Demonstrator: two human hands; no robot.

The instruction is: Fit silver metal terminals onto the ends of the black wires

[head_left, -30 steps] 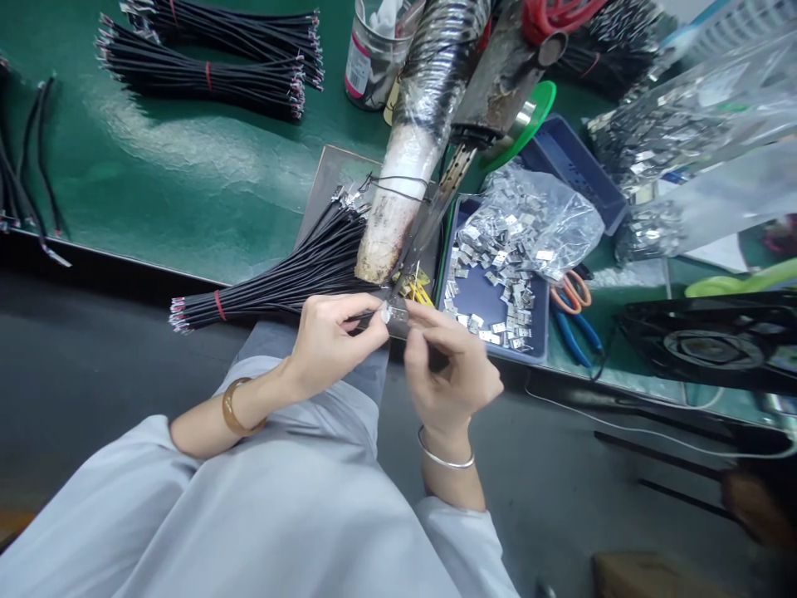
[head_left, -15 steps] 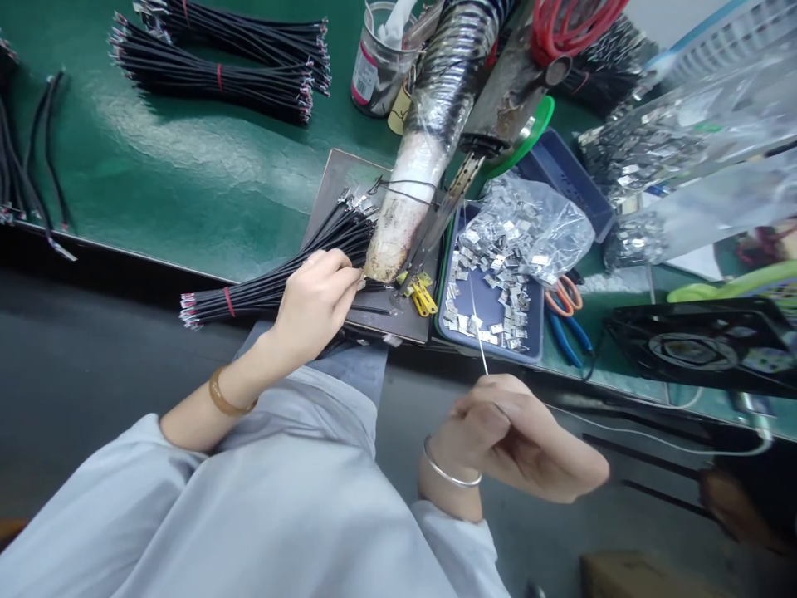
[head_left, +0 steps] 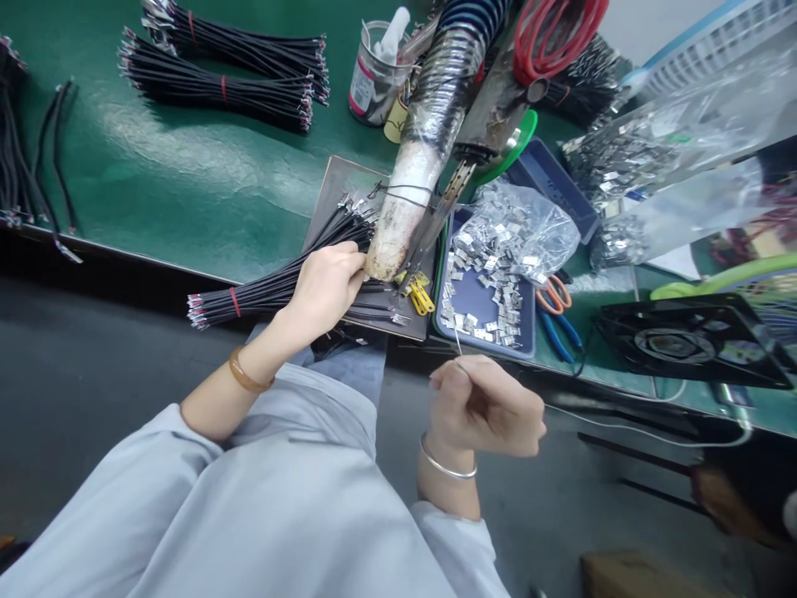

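My left hand [head_left: 328, 286] is closed in a pinch just beside the stained white mouth of the fume hose [head_left: 389, 241]; what its fingertips hold is hidden. Under and behind that hand lies a bundle of black cables [head_left: 267, 291], tied with a red band. A few cable ends with a metal connector [head_left: 398, 318] stick out to its right on the dark board [head_left: 414, 330]. In front of the bench edge, my right hand [head_left: 489, 403] pinches a thin silvery strand that looks like solder wire [head_left: 459, 342]. The strand points up toward the blue tray [head_left: 526, 340].
Small metal connectors [head_left: 491, 274] and a plastic bag fill part of the tray. Yellow clips [head_left: 420, 295] lie left of it, pliers [head_left: 557, 324] right. A black fan [head_left: 691, 340] stands farther right. More cable bundles [head_left: 217, 87] and a cup [head_left: 377, 75] sit at the back.
My right hand has moved left and slightly up, with less of the strand showing. My left hand stays by the hose mouth. A metal-tipped cable end now shows below it.
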